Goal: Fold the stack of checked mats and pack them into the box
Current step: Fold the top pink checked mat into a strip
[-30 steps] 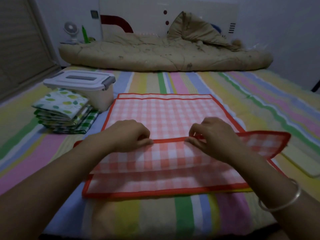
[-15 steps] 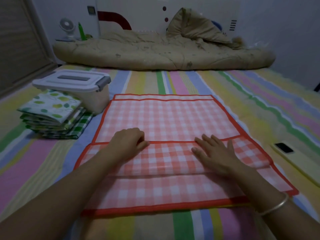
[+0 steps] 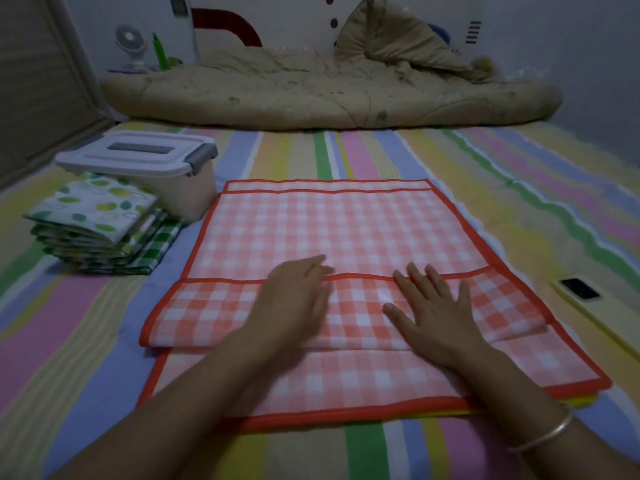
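A red-and-white checked mat (image 3: 332, 233) with a red border lies spread on the striped bed. Its near part is folded over into a flap (image 3: 214, 306) whose red edge runs across the middle. My left hand (image 3: 294, 303) lies flat on the flap, fingers straight, slightly blurred. My right hand (image 3: 429, 310) presses flat on the flap beside it, fingers spread. A stack of folded mats (image 3: 100, 226), green leaf print on top and green check below, sits at the left. The box (image 3: 187, 192), cream with a white clip lid (image 3: 138, 157), stands shut behind the stack.
A phone (image 3: 580, 289) lies on a pale yellow strip at the right of the bed. A rumpled beige quilt (image 3: 329, 91) fills the far end. A small fan (image 3: 130, 46) stands at the back left. A yellow edge (image 3: 581, 400) peeks from under the mat's near right corner.
Both hands let go of the flap's red edge, which they pinched a second ago. They now lie flat on the flap, and the left hand has opened since half a second ago.
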A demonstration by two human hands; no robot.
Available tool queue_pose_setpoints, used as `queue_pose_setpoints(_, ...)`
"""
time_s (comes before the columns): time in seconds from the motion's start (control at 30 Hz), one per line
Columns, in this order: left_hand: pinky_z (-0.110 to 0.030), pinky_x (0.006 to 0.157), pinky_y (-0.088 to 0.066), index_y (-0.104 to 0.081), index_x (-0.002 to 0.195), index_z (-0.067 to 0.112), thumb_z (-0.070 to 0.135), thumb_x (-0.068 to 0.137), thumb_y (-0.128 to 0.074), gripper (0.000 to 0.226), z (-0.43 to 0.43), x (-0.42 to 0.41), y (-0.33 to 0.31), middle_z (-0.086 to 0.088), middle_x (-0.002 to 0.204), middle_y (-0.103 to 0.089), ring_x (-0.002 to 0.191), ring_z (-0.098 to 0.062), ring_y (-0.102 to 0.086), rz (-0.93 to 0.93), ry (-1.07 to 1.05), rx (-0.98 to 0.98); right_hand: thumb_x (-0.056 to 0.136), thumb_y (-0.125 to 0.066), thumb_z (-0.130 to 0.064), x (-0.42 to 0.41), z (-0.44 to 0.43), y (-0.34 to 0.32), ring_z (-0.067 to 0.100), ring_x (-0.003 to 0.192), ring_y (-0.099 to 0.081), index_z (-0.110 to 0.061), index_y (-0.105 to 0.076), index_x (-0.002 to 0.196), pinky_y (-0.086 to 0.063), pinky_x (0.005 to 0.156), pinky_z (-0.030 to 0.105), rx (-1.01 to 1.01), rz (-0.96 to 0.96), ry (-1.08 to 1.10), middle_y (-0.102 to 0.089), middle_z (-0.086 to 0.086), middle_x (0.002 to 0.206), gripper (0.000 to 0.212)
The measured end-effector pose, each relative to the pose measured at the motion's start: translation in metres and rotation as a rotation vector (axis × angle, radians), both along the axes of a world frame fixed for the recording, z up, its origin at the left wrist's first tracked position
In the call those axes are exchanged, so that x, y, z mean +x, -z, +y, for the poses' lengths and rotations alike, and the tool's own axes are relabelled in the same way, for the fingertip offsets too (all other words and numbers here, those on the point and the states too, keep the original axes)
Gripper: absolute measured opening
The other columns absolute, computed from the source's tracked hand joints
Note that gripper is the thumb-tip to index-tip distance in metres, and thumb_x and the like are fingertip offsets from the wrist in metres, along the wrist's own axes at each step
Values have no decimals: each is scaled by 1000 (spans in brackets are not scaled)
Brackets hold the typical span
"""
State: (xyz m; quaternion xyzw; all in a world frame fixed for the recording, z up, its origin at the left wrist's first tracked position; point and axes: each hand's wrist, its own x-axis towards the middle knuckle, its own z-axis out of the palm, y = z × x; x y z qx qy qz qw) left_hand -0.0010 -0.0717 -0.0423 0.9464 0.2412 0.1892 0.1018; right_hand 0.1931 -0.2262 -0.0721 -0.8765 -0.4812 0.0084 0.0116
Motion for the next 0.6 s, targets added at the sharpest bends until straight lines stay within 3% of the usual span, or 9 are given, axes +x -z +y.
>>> queue_pose_setpoints(0.1,-44,122,2,-8,153,37,49,103,-16,52,-32,4,8,13,160,5,148,-8,7,247,134,-52,74,14,-81,0,0,2,19,148,17,-40,10,151,8,114,64,-14,-42,10,17,-8,160,88)
queue_pose_setpoints(0.17,-45,121,7,3,153,39,56,101,-8,56,-31,2,18,9,160,17,146,-6,17,335,155,-30,75,11,-81,0,0,4,20,148,17,-41,11,151,10,113,64,-21,-62,17,17,-8,161,86)
queue_pose_setpoints(0.5,-39,119,13,8,151,43,75,85,6,74,52,-83,44,11,160,15,145,-5,19,379,-133,14,71,12,-84,0,0,6,18,149,15,-43,8,151,10,113,63,-16,-34,20,12,-12,161,90)
queue_pose_setpoints(0.6,-45,119,12,9,150,45,81,74,17,85,61,-96,44,13,159,16,147,-6,16,377,-192,-16,70,13,-84,0,1,5,18,149,14,-43,8,151,10,113,63,-20,-32,24,11,-12,161,91)
